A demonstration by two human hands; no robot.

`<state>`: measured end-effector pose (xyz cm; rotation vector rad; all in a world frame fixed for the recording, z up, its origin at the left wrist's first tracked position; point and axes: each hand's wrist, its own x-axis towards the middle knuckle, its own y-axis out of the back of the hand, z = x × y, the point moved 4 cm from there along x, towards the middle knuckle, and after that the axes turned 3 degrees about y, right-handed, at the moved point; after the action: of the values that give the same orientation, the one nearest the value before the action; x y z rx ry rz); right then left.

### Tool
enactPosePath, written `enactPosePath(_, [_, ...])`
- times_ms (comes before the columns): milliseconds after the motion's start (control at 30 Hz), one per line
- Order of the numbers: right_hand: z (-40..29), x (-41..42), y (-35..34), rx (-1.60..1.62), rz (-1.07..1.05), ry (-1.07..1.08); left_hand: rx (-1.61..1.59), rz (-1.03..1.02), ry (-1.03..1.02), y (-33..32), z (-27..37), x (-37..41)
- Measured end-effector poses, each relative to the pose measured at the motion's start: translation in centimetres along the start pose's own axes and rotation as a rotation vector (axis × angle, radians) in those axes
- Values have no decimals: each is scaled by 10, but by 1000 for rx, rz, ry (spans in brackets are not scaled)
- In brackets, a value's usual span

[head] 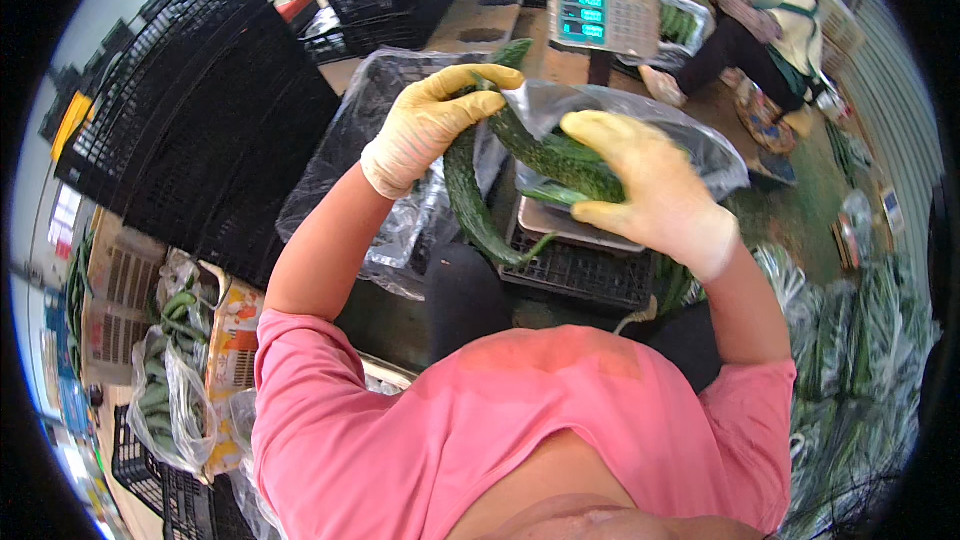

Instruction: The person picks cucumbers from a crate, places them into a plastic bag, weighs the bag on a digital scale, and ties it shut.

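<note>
My left hand (pixel 442 116), in a pale yellow rubber glove, grips a dark green, bumpy cucumber (pixel 517 135) near its upper end. A strongly curved cucumber (pixel 466 199) runs beneath that hand and hangs toward my knee; whether the fingers hold it too is hidden. My gloved right hand (pixel 649 172), slightly blurred, has thumb and fingers spread around the lower end of the first cucumber. Contact there cannot be made out. Under the hands, more cucumbers (pixel 559 195) lie in a clear plastic bag (pixel 697 142) on the metal pan (pixel 532 217) of a weighing scale.
The scale's lit display (pixel 600 19) stands behind the bag. A plastic-lined black crate (pixel 330 165) is at left, below tall stacked black crates (pixel 202 112). Bagged green vegetables (pixel 847 337) lie at right. Another person (pixel 772 22) sits at the back right beside a lined crate (pixel 679 19).
</note>
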<state>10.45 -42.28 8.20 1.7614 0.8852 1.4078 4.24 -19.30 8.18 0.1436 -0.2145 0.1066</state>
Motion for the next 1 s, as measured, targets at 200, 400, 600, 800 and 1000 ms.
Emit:
enactPosePath(200, [46,-72,-104,1068,-336,-664,49,-40,-1,-70,-19,17])
enactPosePath(400, [60,-109,-108,1966,100,-663,-55,-240,124,-90,-38,13])
enactPosePath(600, [35,-95,-112,1917,84,-550,-49,-307,182,-127,-58,13])
enactPosePath(800, [36,-101,-98,1763,370,-611,-224,-31,145,-121,-61,4])
enactPosePath(1000, [105,-87,-20,1342,951,-439,102,557,2,-33,-125,35])
